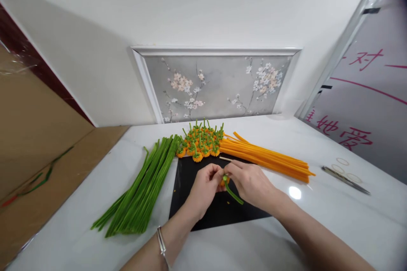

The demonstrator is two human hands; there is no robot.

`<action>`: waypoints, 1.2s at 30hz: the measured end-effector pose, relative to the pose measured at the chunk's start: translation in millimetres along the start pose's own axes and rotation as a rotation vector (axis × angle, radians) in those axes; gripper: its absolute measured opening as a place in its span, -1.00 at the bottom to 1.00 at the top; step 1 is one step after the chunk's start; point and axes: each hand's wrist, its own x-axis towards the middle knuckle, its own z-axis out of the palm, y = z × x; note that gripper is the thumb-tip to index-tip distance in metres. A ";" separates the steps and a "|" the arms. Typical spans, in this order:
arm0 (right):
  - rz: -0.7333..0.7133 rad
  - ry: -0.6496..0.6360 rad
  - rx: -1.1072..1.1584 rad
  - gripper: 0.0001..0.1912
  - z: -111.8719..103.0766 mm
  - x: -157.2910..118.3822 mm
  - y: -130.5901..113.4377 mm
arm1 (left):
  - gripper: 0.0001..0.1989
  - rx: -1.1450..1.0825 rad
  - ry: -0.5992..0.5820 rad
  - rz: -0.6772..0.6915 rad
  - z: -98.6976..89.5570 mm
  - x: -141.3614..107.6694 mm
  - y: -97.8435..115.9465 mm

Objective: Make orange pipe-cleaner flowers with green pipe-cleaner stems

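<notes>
Over the black mat (197, 211), my left hand (203, 186) is closed on a small orange pipe-cleaner pumpkin (222, 183), mostly hidden by the fingers. My right hand (251, 181) pinches at the top of it, where a green pipe cleaner (234, 196) is attached and its loose tail curves down to the right. A thin pale stick (225, 159) pokes out beside the right fingers; whether they grip it is unclear. Just beyond the hands, several finished pumpkins (197, 157) with green stems stand clustered at the mat's back edge.
Green pipe cleaners (143, 194) lie in a bundle at left, orange pipe cleaners (267, 156) at right. Metal tweezers (345, 180) and clear rings (342, 161) rest on the white table (318, 224) farther right. A cardboard box (41, 169) borders the left side; a wall closes the back.
</notes>
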 end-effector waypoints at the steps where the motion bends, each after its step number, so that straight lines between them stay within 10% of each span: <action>1: -0.059 0.015 -0.083 -0.82 1.4 -0.3 0.2 | -0.68 -0.062 0.009 -0.038 1.1 -0.6 1.7; 7: -0.180 0.077 -0.259 -0.82 7.6 -1.5 0.1 | -0.60 -0.175 0.045 -0.083 4.2 -2.5 5.2; 14: 0.148 0.058 0.135 -0.84 1.6 0.3 4.6 | -0.61 -0.276 0.051 -0.147 0.7 -0.5 9.5; 36: 0.222 0.096 0.251 -0.84 11.7 4.2 2.1 | -0.77 0.113 0.172 0.149 1.5 0.3 -8.1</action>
